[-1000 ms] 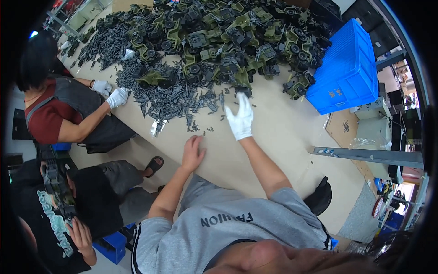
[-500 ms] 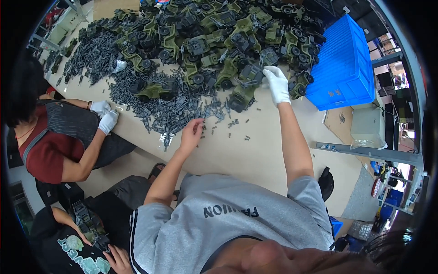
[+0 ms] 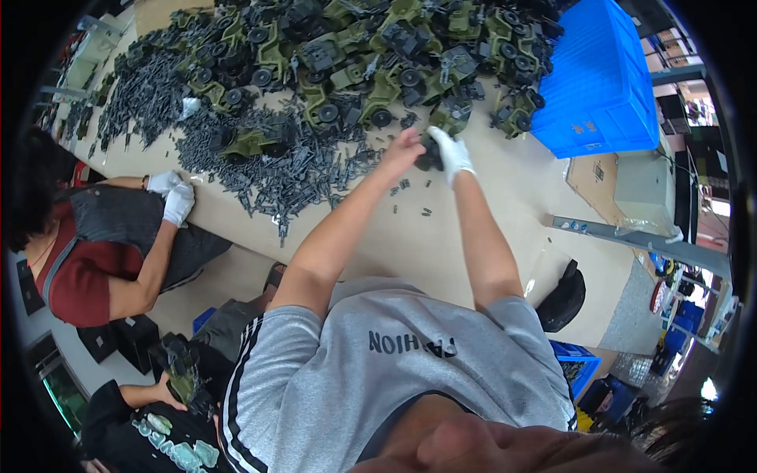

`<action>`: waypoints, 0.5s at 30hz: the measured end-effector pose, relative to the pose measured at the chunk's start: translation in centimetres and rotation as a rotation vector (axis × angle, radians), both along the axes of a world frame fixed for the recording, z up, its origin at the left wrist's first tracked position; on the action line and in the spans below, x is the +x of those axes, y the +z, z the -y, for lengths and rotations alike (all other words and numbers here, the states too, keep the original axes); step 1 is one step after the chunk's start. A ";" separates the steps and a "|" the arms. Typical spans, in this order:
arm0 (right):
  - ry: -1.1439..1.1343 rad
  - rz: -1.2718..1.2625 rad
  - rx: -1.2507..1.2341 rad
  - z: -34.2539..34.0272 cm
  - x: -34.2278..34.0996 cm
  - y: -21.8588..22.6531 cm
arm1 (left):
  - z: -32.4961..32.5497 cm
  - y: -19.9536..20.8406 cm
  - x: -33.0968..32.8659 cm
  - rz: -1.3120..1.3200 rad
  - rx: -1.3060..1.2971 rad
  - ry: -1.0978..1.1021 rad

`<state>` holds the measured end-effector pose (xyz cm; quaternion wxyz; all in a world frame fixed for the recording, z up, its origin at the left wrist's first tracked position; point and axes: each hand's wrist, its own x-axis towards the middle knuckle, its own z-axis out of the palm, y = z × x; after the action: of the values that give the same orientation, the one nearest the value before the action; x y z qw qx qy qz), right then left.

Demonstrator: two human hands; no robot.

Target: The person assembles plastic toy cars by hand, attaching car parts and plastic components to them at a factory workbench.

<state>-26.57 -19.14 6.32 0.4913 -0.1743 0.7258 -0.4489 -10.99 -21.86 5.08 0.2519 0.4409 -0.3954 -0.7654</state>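
Note:
A green toy military vehicle (image 3: 451, 117) with dark wheels is tilted up at the near edge of the big pile. My right hand (image 3: 453, 153), in a white glove, is closed on its near side, and the glove hides part of it. My bare left hand (image 3: 402, 151) is just left of the vehicle, fingers bent and a little apart. I see nothing held in it, and whether its fingertips touch the vehicle I cannot tell. Several small dark parts (image 3: 404, 184) lie on the table (image 3: 378, 229) below my hands.
Many green toy vehicles (image 3: 339, 39) are heaped at the back. Loose grey parts (image 3: 260, 173) spread over the left. A blue crate (image 3: 595, 87) stands at the right. A co-worker's gloved hands (image 3: 173, 195) are at the left edge; another person holds a toy vehicle (image 3: 183, 370) lower left.
My left hand has moved up and right toward the vehicle. My right hand has come left, and the vehicle has turned from lying flat to tilted up. The view has shifted slightly.

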 end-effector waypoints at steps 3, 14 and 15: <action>0.114 0.409 -0.069 -4.6 -0.4 6.8 | -3.7 3.6 3.8 -0.138 -0.015 -0.035; 1.144 -0.473 0.110 -3.3 8.3 6.9 | -17.1 1.7 18.1 -0.496 0.338 0.091; 1.050 -0.848 -0.170 -2.0 10.4 5.2 | -17.9 2.4 19.1 -0.496 0.338 0.096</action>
<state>-16.13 -17.16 11.51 0.3015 -0.7025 0.6370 -0.0992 8.07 -4.01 7.50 0.2997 0.2943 -0.1672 -0.8920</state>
